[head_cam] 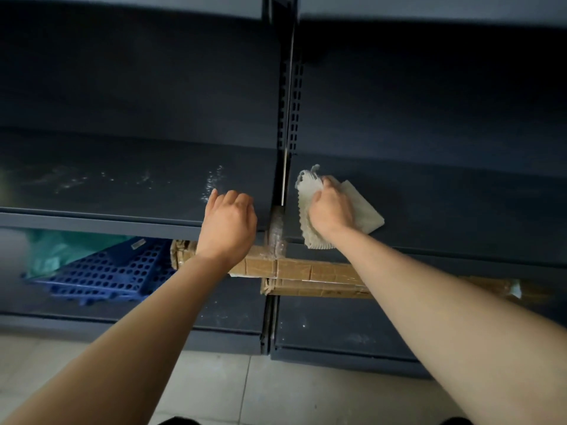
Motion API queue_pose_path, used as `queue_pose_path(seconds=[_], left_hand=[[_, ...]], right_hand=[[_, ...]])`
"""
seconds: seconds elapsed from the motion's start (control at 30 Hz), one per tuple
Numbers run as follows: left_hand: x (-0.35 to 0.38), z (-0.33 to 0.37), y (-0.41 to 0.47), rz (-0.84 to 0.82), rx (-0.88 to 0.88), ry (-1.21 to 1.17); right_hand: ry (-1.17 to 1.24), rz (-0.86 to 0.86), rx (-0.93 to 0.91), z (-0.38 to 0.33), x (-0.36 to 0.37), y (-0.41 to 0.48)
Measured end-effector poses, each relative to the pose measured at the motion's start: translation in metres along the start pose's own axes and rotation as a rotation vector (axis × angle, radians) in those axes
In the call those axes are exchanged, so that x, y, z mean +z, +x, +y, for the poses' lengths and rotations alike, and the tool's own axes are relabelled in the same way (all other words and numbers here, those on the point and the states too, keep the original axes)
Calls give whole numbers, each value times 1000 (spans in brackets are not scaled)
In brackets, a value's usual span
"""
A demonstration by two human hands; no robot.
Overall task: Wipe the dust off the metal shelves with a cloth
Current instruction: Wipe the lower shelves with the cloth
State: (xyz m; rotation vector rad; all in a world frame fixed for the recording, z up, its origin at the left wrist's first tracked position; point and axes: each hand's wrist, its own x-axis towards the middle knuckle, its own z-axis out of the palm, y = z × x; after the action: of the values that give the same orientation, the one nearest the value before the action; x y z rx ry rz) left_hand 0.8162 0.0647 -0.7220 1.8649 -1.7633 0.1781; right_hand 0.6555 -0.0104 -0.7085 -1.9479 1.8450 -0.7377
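Two dark metal shelves meet at a slotted upright post [290,111]. My right hand [331,210] presses a pale waffle-weave cloth [365,210] onto the right shelf [460,204], near its front left corner. The cloth's edge hangs over the shelf's front lip. My left hand [228,222] rests with fingers curled on the front edge of the left shelf [107,182], holding nothing. White dust streaks [211,182] mark the left shelf just beyond my left fingers.
Below lie long cardboard boxes [306,271], a blue perforated plastic panel [104,271] and a green bag [55,250] on the lower shelf [337,326]. Another shelf hangs overhead. Pale floor tiles [214,384] run along the shelf base.
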Motion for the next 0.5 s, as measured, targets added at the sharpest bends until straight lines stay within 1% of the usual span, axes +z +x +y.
queue_pose_path(seconds=[0.07,0.1,0.17,0.23,0.3,0.5], left_hand=[[-6,-16,2,22,-21,13],[-10,-25,3,25,-39,19],[-15,-42,5,17,-92,36],[-19,-61,8,12,-139,44],[-21,-78,13,0,-170,48],[-16,-108,32,-67,-202,34]], right_hand=[[30,-37,-53,-22,14,-7],[15,-94,-123,-34,23,-11],[-136,-254,-290,-54,44,-17],[-329,-334,-397,-69,62,-20],[-402,-336,-382,-77,74,-19],[-451,-328,-375,-85,80,-10]])
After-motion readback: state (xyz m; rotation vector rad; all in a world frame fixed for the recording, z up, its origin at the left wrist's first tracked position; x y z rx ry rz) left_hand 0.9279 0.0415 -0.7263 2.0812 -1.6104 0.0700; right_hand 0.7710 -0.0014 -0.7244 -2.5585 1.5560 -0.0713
